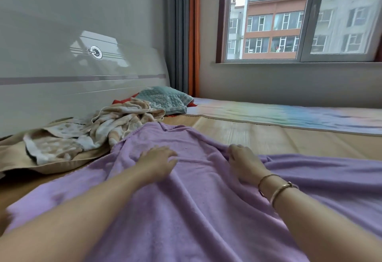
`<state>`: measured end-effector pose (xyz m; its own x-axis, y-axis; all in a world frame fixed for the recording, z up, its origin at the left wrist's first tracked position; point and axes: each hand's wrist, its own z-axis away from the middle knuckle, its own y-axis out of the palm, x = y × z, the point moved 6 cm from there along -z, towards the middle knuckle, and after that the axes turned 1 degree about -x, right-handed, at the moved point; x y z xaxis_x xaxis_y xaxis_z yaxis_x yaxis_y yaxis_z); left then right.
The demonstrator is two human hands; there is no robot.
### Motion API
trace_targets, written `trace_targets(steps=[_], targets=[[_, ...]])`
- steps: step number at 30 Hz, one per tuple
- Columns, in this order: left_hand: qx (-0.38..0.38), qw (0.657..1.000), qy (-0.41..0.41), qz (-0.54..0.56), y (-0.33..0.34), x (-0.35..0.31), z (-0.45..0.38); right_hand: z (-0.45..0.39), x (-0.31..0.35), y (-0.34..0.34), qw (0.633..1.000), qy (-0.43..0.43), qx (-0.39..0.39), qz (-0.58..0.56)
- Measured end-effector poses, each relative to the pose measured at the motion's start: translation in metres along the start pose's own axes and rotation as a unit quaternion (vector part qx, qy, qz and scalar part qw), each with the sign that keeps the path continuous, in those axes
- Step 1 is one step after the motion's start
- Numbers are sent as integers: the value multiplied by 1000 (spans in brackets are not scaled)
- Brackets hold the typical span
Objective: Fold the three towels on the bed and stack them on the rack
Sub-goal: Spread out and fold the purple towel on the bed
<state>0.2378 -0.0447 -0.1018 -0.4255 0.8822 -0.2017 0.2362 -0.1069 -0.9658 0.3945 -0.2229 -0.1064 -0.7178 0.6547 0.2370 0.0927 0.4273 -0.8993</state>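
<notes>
A large purple towel (198, 206) lies spread and wrinkled across the bed in front of me. My left hand (160, 161) rests on it palm down, fingers spread. My right hand (245, 161) sits on the towel to the right, fingers curled into a raised fold of the cloth. A crumpled beige and white patterned towel (115, 124) lies behind the purple one, near the headboard. Another beige patterned cloth (51, 148) lies to its left. The rack is not in view.
A teal quilted pillow (165, 99) with red cloth under it sits by the glossy white headboard (72, 59). The bed carries a tan mat (268, 135) and a pastel sheet (289, 115). A window (299, 17) and curtains (182, 30) stand behind.
</notes>
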Motion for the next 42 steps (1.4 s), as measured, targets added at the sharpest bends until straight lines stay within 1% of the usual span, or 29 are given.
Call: trace_targets(steps=[3,7,10,12,14,15,16,18,19,20,21,22,23,24,25,26,27,28,29,30,31,32,33,34,36,38,40,42], targets=[[-4,998,65,20,11,-71,-13,7,-51,-22,997,71,-14,14],[-20,993,95,74,27,-127,-44,7,-112,-34,991,133,10,26],[-43,988,112,101,41,-151,-76,-6,-143,-29,989,146,15,9],[-61,986,118,99,51,-161,-104,-20,-157,-20,988,149,24,5],[-51,991,100,75,60,-165,-130,-32,-164,-14,986,148,60,35],[-27,995,85,50,65,-166,-143,-37,-164,-11,984,140,93,63],[15,997,71,24,71,-163,-152,-41,-163,-11,980,131,126,81],[123,991,50,-20,81,-160,-170,-50,-167,-12,969,128,194,82],[181,982,39,-41,80,-156,-174,-53,-169,-12,961,133,229,75],[245,968,27,-54,79,-152,-175,-55,-172,-13,957,144,246,61],[316,947,8,-66,76,-148,-172,-59,-177,-12,956,162,241,33],[361,931,-8,-63,78,-144,-170,-61,-183,-8,959,179,219,-4],[357,932,-13,-64,74,-142,-171,-64,-188,-9,964,199,171,-39],[305,951,-10,-58,71,-141,-177,-66,-193,-10,968,215,111,-64],[199,979,-4,-31,64,-144,-186,-68,-198,-14,972,220,40,-67],[63,998,-5,18,56,-145,-193,-71,-203,-20,973,224,-39,-51],[-62,994,-16,83,49,-145,-195,-73,-207,-26,967,227,-109,-37],[-133,982,-22,135,48,-146,-196,-74,-208,-31,962,224,-153,-39],[-115,980,-24,158,54,-151,-194,-76,-207,-30,964,216,-147,-54],[-41,987,-12,153,70,-158,-196,-78,-204,-25,972,201,-98,-74],[39,992,-2,118,91,-165,-194,-78,-203,-12,978,187,-28,-83],[75,995,16,64,105,-169,-193,-76,-204,2,982,175,44,-62],[78,996,33,18,112,-168,-193,-70,-206,13,981,165,100,-12],[60,997,46,-11,113,-167,-192,-66,-209,19,980,153,121,40],[25,997,56,-43,109,-164,-186,-59,-210,19,981,135,111,86],[8,997,62,-36,105,-168,-174,-51,-204,10,984,133,86,78],[24,996,86,-13,107,-183,-150,-39,-200,-2,986,128,75,72],[70,991,114,-6,114,-208,-119,-16,-201,-17,984,132,100,61]])
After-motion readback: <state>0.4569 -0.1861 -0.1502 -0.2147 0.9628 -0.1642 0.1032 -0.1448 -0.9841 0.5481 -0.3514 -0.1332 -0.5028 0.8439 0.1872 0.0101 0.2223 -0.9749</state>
